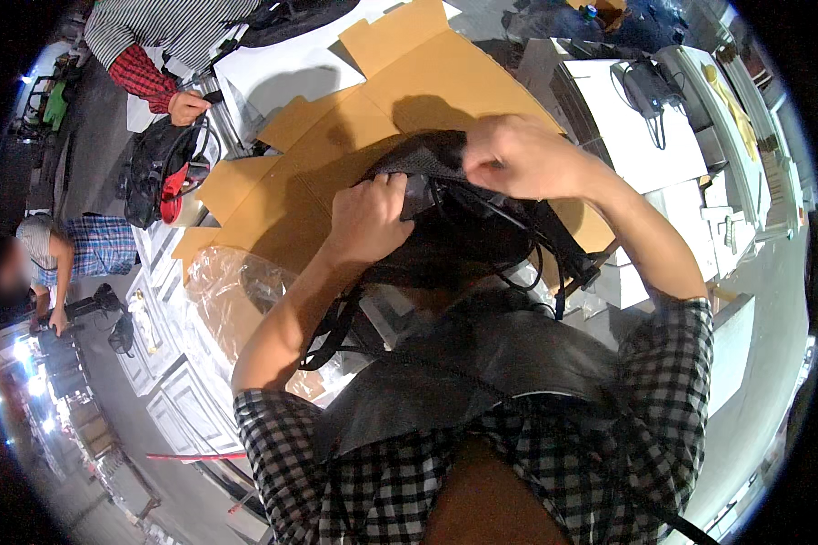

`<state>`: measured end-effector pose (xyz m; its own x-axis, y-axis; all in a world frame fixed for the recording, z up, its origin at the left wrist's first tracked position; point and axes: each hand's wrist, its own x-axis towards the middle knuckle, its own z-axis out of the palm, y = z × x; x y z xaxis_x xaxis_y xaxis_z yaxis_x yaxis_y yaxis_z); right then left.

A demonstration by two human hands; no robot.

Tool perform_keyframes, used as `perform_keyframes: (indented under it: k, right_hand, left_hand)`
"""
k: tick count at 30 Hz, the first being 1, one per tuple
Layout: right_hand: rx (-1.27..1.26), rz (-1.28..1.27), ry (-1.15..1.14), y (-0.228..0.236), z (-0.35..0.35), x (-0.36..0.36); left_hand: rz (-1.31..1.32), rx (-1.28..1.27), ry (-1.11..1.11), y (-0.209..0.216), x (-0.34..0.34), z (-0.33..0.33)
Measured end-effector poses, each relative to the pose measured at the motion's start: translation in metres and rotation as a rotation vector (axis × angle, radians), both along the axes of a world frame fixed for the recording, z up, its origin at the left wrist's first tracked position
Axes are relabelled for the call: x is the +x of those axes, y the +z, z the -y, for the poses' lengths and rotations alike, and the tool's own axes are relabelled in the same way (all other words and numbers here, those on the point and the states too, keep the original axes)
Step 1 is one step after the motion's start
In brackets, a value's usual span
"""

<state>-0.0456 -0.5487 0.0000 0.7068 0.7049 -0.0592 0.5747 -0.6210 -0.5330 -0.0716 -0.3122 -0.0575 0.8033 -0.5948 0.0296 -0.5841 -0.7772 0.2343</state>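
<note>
seemingly pinched a black bag [415, 160] at its edge with left hand [369, 219] and right hand [523, 158], adjusting it; next called for steady grips.

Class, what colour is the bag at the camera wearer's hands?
The bag is black; it shows best in the head view.
</note>
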Motion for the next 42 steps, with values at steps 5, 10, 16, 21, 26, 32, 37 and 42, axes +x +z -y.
perform_keyframes:
  k: [5,10,16,21,26,32,37,42]
  right_hand:
    - [-0.172,0.006,-0.032,-0.004,-0.005,-0.023]
    - [-0.271,0.083,-0.040,-0.022,-0.025,-0.010]
    - [-0.285,0.153,-0.078,-0.028,-0.039,-0.011]
    - [-0.299,0.213,-0.099,-0.026,-0.049,-0.009]
    - [-0.251,0.107,-0.064,-0.024,-0.045,0.015]
    - [-0.144,-0.101,-0.080,0.022,-0.025,0.049]
    - [0.132,0.089,-0.074,0.045,0.031,0.026]
    - [0.221,-0.180,-0.386,0.019,0.083,-0.041]
  left_hand:
    - [-0.014,-0.019,0.017,0.002,0.000,0.001]
    - [-0.122,0.042,0.035,0.003,0.002,0.000]
    - [-0.146,0.020,0.054,0.003,0.002,-0.001]
    - [-0.108,0.066,0.080,0.004,0.004,0.000]
    - [-0.129,0.132,0.090,0.004,0.011,0.006]
    - [-0.141,0.173,0.094,0.005,0.012,0.003]
    - [-0.118,0.142,0.107,0.006,0.008,0.005]
    - [-0.085,0.133,0.075,0.008,0.006,0.006]
